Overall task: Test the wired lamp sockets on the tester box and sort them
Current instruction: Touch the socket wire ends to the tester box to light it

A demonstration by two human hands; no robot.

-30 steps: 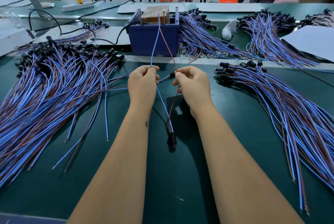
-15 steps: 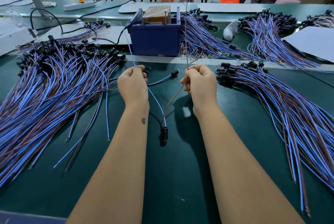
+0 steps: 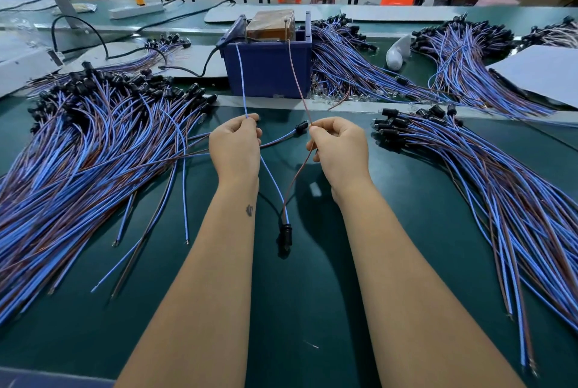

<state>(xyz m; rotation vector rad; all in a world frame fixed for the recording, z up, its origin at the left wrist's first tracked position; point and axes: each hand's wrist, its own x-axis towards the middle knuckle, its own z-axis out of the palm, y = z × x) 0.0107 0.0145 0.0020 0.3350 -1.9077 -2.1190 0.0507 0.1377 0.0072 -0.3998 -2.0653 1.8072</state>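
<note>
Blue plastic walls make up the open tester box [image 3: 269,71] standing at the back of the green table [image 3: 312,309], and inside it sits a brown block [image 3: 270,25] with thin upright metal posts at its edges. My left hand [image 3: 235,145] pinches a thin blue wire [image 3: 241,81] between curled fingers and leads it up to the box's left rim; my right hand [image 3: 339,148] pinches a thin brown wire [image 3: 297,81] the same way, and its end reaches the post at the block's right side. Both wires run down between my wrists to one black lamp socket [image 3: 286,232] hanging just above the table. Another black socket on blue and brown leads [image 3: 301,127] lies between my hands. To my left spreads a big heap of wired sockets [image 3: 93,143], to my right a smaller fan of them [image 3: 469,168], and more bundles [image 3: 353,71] lie beside the box.
</note>
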